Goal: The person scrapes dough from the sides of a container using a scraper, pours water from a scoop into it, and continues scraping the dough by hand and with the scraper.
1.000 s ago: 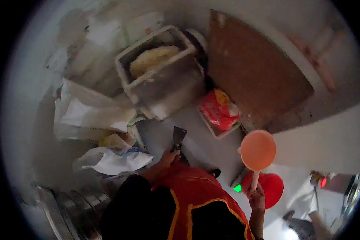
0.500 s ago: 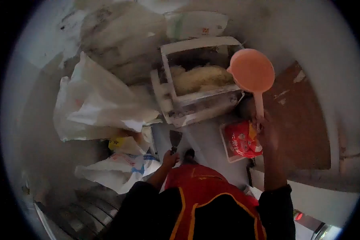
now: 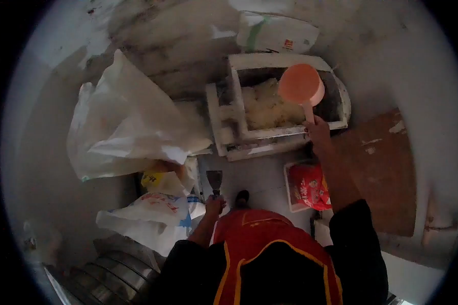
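My right hand [image 3: 318,133] is closed around the handle of a pink plastic water dipper [image 3: 301,84]. The dipper's round cup is over the right part of a white-rimmed open bin [image 3: 285,133], partly hiding what lies inside. Within that bin is a pale yellowish lumpy mass [image 3: 266,107]; its kind I cannot make out. Low by my apron [image 3: 269,223], my left hand [image 3: 215,204] grips a scraper [image 3: 215,179], its flat metal blade pointing away from me over the grey floor.
Large white plastic sacks [image 3: 132,127] stand on the left, with another white bag [image 3: 152,216] nearer me. To the right, a white crate [image 3: 290,188] holds a red package [image 3: 306,185]. A brown board [image 3: 381,173] lies beyond it, and a white sack [image 3: 275,33] is behind the bin.
My right hand has moved forward and left, bringing the dipper from the bin's right corner to over its opening. The view has shifted a little. My left hand still holds the scraper.
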Motion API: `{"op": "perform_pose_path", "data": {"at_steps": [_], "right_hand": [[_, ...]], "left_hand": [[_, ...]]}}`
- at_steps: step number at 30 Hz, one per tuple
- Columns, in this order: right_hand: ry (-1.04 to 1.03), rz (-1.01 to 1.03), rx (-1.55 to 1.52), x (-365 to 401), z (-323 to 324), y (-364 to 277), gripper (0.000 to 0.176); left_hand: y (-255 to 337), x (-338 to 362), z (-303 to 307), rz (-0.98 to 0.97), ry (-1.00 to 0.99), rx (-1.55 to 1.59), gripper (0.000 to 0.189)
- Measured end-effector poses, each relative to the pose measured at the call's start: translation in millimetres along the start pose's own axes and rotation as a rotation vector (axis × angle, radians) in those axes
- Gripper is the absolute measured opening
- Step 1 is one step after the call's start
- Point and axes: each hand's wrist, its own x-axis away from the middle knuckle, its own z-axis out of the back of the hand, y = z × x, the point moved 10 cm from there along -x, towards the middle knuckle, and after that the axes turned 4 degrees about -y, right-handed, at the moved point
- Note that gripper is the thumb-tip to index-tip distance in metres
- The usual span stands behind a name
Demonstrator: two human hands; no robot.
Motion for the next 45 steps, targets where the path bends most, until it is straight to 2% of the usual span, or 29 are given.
{"op": "perform_pose_path", "data": {"at_steps": [2, 4, 7, 10, 12, 14, 17, 19, 20, 23, 26, 29, 31, 35, 37, 38, 40, 43, 45], "right_hand": [[0.064, 0.031, 0.076, -8.7, 3.3, 6.0, 0.018], [0.115, 0.088, 0.127, -18.7, 14.2, 8.6, 0.017], [0.052, -0.037, -0.094, -18.2, 30.0, 15.1, 0.014], [0.017, 0.367, 0.329, 12.5, 48.5, -38.6, 0.013], [0.079, 0.301, 0.073, 30.0, 58.7, -45.4, 0.014], [0.087, 0.224, -0.018, 29.5, 68.5, -34.8, 0.014], [0.037, 0.051, -0.052, 10.0, 92.4, -2.1, 0.013], [0.033, -0.127, -0.26, 10.8, 92.4, 10.8, 0.011], [0.031, -0.122, -0.231, 13.7, 94.2, 9.6, 0.011], [0.039, -0.103, -0.187, 23.7, 92.0, 0.3, 0.01], [0.056, -0.084, -0.21, 32.4, 84.2, -10.3, 0.01], [0.027, -0.077, -0.179, 26.9, 78.4, -8.1, 0.011], [0.013, -0.07, -0.153, 26.9, 68.3, -11.8, 0.011], [-0.137, -0.039, -0.043, 8.8, 47.7, -5.4, 0.023], [-0.16, -0.013, -0.08, -5.5, 35.3, 8.6, 0.024], [-0.128, -0.018, -0.069, -9.6, 33.8, 14.0, 0.024], [-0.061, -0.026, -0.047, -11.9, 24.9, 16.0, 0.025], [-0.012, 0.12, 0.204, -23.6, 28.2, 10.5, 0.026], [-0.05, 0.356, 0.117, -34.2, 38.6, 10.2, 0.024]], "left_hand": [[-16.3, -19.2, 2.1, -0.03, -0.086, 0.092, 0.016], [-4.5, -8.0, -2.3, -0.003, -0.046, -0.009, 0.017], [-2.9, -18.1, 0.7, -0.045, -0.05, -0.077, 0.021], [-2.6, -18.0, -2.0, -0.067, -0.04, -0.108, 0.023], [8.7, -8.7, -8.1, -0.04, -0.007, -0.109, 0.023], [13.5, -0.2, -12.5, 0.013, 0.043, -0.094, 0.023], [10.6, -10.6, -19.7, -0.135, 0.062, -0.1, 0.016], [4.7, -24.3, -17.4, -0.138, 0.019, -0.21, 0.016], [0.0, -28.4, -16.7, -0.141, -0.002, -0.264, 0.016], [10.0, -17.2, -27.5, -0.153, 0.053, -0.141, 0.017], [7.3, -27.2, -26.6, -0.141, 0.017, -0.201, 0.018], [6.6, -32.5, -18.6, -0.19, 0.085, -0.269, 0.019], [7.3, -27.8, -23.5, -0.114, 0.036, -0.241, 0.021], [4.3, -27.6, -23.7, -0.095, 0.013, -0.238, 0.024], [6.8, -28.6, -21.1, -0.187, 0.057, -0.236, 0.018], [8.6, -28.6, -19.4, -0.233, 0.078, -0.237, 0.018], [0.2, -33.9, -19.2, -0.152, 0.021, -0.235, 0.017], [-6.9, -38.5, -16.3, -0.134, -0.004, -0.226, 0.02], [-6.6, -36.1, -13.3, -0.131, 0.001, -0.193, 0.021]]}}
